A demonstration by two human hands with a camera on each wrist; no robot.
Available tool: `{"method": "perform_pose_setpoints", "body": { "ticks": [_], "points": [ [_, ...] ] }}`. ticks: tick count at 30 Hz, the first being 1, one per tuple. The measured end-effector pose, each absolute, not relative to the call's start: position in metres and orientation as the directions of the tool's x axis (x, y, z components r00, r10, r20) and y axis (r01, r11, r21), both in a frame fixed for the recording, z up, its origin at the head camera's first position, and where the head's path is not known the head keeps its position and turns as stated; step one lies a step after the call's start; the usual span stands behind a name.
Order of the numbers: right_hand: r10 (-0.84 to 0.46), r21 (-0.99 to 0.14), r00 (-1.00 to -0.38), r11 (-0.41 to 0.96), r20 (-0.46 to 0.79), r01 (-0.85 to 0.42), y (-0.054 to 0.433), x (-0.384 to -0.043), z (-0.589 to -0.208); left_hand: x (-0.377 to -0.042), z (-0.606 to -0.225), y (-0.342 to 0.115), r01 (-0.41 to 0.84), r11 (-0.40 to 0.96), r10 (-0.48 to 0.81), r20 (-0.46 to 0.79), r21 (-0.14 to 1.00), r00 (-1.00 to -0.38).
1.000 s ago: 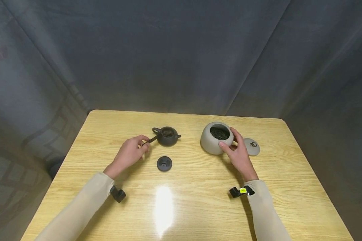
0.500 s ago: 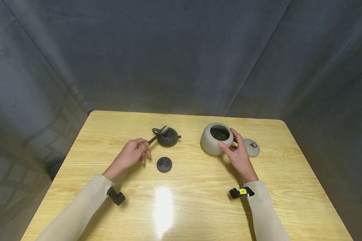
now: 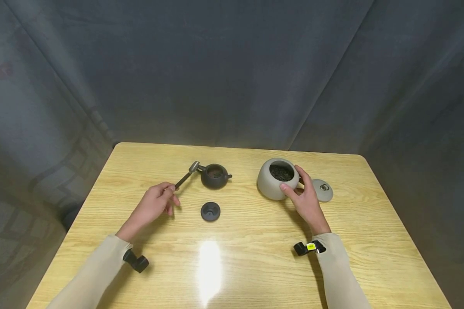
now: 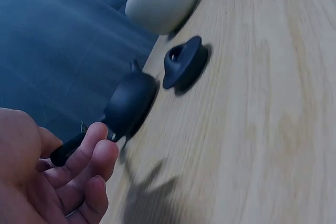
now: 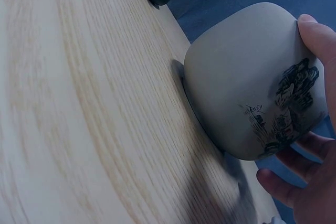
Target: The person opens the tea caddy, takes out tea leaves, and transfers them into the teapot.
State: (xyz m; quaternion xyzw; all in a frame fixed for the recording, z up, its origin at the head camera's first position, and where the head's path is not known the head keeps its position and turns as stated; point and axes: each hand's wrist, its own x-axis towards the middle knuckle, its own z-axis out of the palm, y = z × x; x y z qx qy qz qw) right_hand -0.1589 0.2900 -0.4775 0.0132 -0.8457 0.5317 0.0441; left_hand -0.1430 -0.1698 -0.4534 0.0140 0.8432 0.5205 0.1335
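Observation:
My left hand (image 3: 151,207) pinches the dark handle of a small metal scoop (image 3: 193,167), its head raised just left of the teapot's handle. The dark clay teapot (image 3: 214,177) stands lidless, with some dark leaves inside. With my right hand (image 3: 306,201) I grip the side and rim of a round grey jar (image 3: 270,185), which is tilted on the table and holds dark tea leaves (image 3: 281,172). A landscape drawing (image 5: 294,103) marks the jar's wall in the right wrist view.
The teapot's dark lid (image 3: 210,211) lies in front of the pot. Beside my right hand is the jar's grey lid (image 3: 323,190), topped with a ring. A grey curtain (image 3: 224,77) hangs behind the wooden table (image 3: 251,257).
The scoop, first inside the teapot, has come up and out to the left with my left hand. Leaves show in the pot. My right hand and the jar stay put.

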Motion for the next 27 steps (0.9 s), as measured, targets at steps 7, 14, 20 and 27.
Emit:
{"method": "perform_pose_setpoints", "body": {
  "ticks": [7,14,20,27],
  "points": [
    [0.028,-0.898,-0.996,0.436,0.081,-0.061,0.290,-0.159,-0.477,-0.135,-0.459,-0.191,-0.125,0.536,0.115,-0.219,0.835,-0.969],
    [0.024,-0.894,-0.996,0.443,0.090,-0.070,0.290,-0.159,-0.477,-0.132,-0.463,-0.201,-0.140,0.619,0.070,-0.232,0.773,-0.970],
    [0.024,-0.891,-0.996,0.449,0.085,-0.065,0.291,-0.159,-0.477,-0.134,-0.465,-0.201,-0.132,0.688,0.058,-0.236,0.714,-0.970],
    [0.028,-0.890,-0.996,0.452,0.085,-0.063,0.289,-0.159,-0.477,-0.133,-0.465,-0.199,-0.097,0.748,0.071,-0.225,0.656,-0.972]
  ]
}}
